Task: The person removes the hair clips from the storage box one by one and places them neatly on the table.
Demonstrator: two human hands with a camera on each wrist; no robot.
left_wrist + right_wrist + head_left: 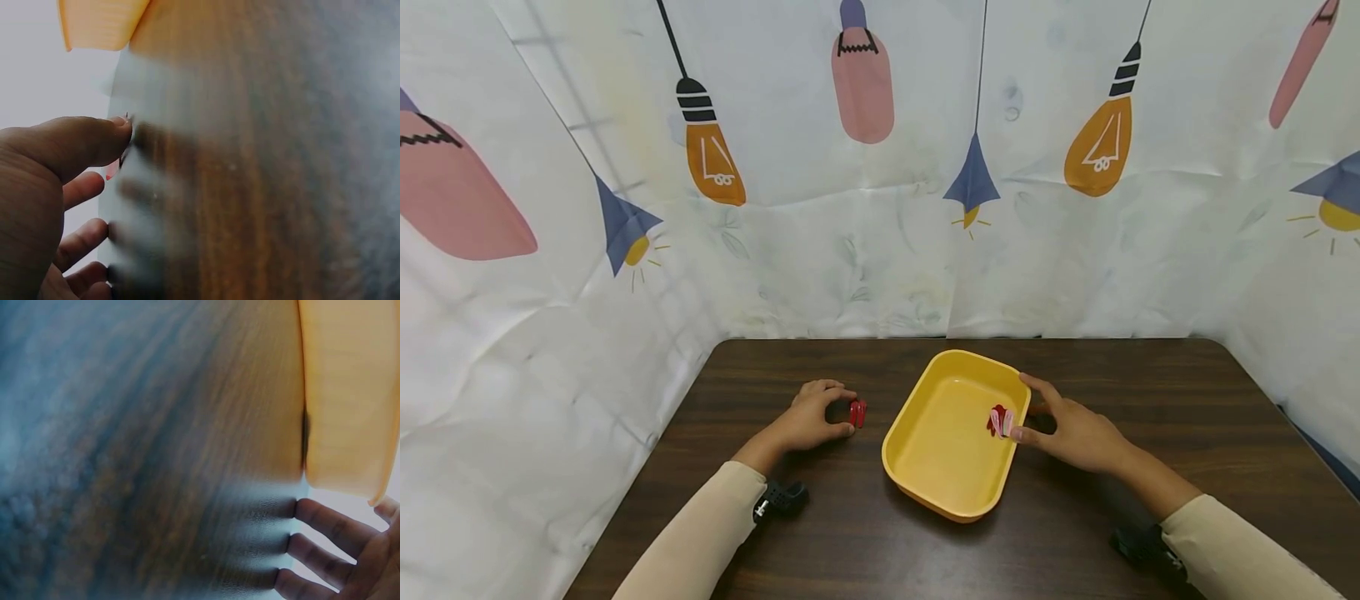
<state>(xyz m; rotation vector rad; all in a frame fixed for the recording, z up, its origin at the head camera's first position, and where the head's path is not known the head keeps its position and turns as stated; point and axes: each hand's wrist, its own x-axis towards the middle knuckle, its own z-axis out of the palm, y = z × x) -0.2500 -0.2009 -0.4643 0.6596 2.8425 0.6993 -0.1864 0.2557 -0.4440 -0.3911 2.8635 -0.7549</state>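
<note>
Small red hair clips (857, 413) lie on the dark table to the left of a yellow tray (951, 500). My left hand (811, 417) has them between thumb and index finger; in the left wrist view the thumb (94, 140) hides most of the red. Inside the tray, against its right wall, are pink and red clips (997, 421). My right hand (1078, 433) touches the tray's right rim with thumb and index fingertips. Its other fingers (331, 528) reach down to the tabletop beside the tray, spread and fairly straight.
The brown wooden table (820, 533) ends at a patterned white cloth (865, 258) hanging behind and at both sides. Dark straps sit on both wrists, the left strap (781, 498) close over the tabletop.
</note>
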